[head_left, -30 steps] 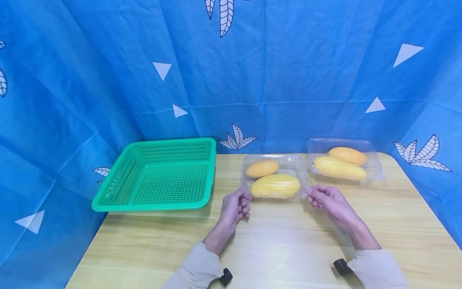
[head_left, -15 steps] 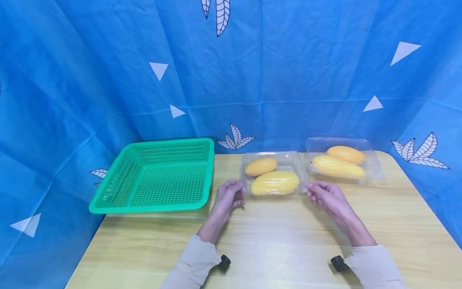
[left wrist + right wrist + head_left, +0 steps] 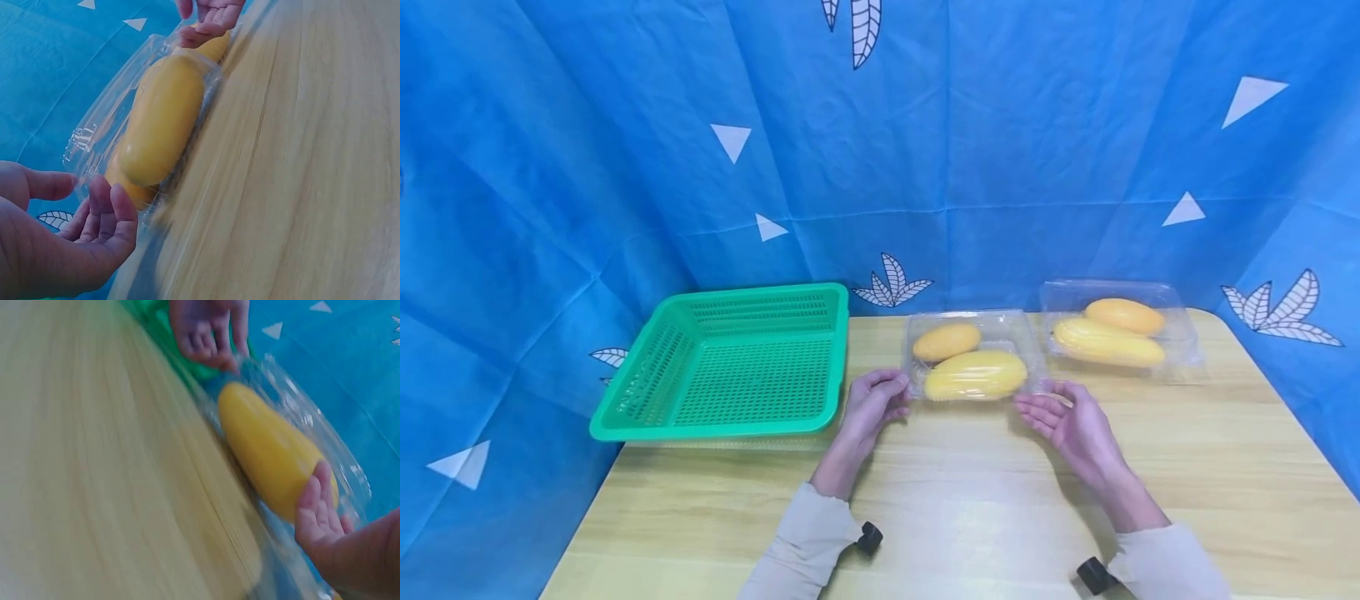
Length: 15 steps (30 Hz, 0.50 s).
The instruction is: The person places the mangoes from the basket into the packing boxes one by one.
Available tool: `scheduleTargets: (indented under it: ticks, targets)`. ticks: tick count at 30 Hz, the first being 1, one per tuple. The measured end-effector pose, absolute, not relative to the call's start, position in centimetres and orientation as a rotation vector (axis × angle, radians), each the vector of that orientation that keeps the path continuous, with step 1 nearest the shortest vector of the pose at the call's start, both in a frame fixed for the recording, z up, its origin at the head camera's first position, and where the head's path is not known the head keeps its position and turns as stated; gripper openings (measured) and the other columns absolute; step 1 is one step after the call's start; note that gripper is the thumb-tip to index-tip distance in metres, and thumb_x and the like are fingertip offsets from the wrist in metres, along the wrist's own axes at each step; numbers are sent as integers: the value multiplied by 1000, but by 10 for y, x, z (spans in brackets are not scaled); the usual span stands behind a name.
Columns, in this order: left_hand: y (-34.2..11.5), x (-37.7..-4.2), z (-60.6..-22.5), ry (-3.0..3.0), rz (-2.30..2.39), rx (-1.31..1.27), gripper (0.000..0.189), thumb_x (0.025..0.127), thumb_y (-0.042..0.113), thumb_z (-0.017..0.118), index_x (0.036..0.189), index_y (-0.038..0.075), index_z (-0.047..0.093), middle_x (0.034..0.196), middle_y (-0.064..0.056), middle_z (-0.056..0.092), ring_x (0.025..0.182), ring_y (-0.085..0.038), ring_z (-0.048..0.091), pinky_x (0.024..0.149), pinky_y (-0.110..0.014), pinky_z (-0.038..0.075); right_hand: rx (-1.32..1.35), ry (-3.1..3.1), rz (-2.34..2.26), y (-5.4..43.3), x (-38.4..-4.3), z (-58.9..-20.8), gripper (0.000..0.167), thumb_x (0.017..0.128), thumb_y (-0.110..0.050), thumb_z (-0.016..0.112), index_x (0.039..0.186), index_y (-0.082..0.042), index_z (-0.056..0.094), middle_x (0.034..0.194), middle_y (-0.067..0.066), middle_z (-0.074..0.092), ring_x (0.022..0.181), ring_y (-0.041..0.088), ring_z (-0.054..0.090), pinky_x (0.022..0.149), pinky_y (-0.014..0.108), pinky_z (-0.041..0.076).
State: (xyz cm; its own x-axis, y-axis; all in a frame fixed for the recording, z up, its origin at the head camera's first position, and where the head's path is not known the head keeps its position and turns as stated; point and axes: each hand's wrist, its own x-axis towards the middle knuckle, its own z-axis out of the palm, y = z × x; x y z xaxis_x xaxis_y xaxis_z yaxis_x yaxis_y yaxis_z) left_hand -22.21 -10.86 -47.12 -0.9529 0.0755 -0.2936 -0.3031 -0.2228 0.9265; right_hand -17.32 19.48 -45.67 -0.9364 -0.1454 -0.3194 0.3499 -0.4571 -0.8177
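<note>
A clear plastic clamshell box (image 3: 1007, 337) lies on the wooden table in the head view. Inside it are a long yellow fruit (image 3: 976, 375) and a smaller orange, mango-shaped fruit (image 3: 947, 342). At the box's front left corner is my left hand (image 3: 870, 407), its thumb and bent fingers slightly apart beside the plastic edge. My right hand (image 3: 1078, 429) is by the front right corner with its fingers extended and loose. The left wrist view shows a gap between my left thumb (image 3: 53, 185) and fingertips (image 3: 100, 190). Whether the left fingertips touch the plastic is hard to tell.
Another clear box (image 3: 1183, 333), holding a yellow fruit (image 3: 1108, 342) and an orange fruit (image 3: 1124, 316), stands to the back right. On the left sits a green perforated basket (image 3: 838, 358). A blue patterned curtain (image 3: 1000, 150) hangs behind the wooden table (image 3: 970, 517).
The box has shifted slightly back, away from me, and both hands moved with it. My right hand, which pinched the box's corner edge earlier, has loosened and spread its fingers.
</note>
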Motion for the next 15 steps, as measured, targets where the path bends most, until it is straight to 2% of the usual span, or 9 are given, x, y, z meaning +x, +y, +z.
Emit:
scheduleTargets:
  ticks: [3, 8, 11, 15]
  targets:
    - [-108, -222, -472, 1755, 2274, -274, 25, 97, 9, 69, 117, -6, 65, 90, -9, 69, 79, -15, 67, 76, -34, 61, 343, 1381, -2460, 187, -168, -457, 32, 113, -24, 23, 139, -5, 27, 119, 9, 69, 115, 20, 67, 111, 35, 45]
    - [-108, -223, -472, 1746, 2276, -275, 23, 98, 10, 67, 116, -6, 66, 92, -9, 70, 79, -16, 68, 74, -33, 61, 308, 1467, -2390, 167, -165, -460, 50, 109, -9, 32, 151, 12, 16, 136, 23, 60, 117, 21, 66, 111, 37, 45]
    - [-109, -223, -472, 1750, 2269, -276, 24, 98, 9, 67, 116, -6, 66, 93, -10, 70, 80, -16, 68, 74, -32, 61, 293, 1447, -2365, 152, -165, -463, 52, 108, -8, 39, 152, 13, 19, 144, 30, 51, 119, 23, 64, 111, 39, 44]
    - [-109, -223, -472, 1746, 2260, -279, 27, 97, 10, 69, 118, -6, 65, 94, -10, 70, 81, -16, 67, 75, -32, 61, 284, 1386, -2367, 134, -166, -466, 48, 107, -8, 47, 146, 15, 32, 143, 30, 52, 121, 26, 64, 112, 41, 44]
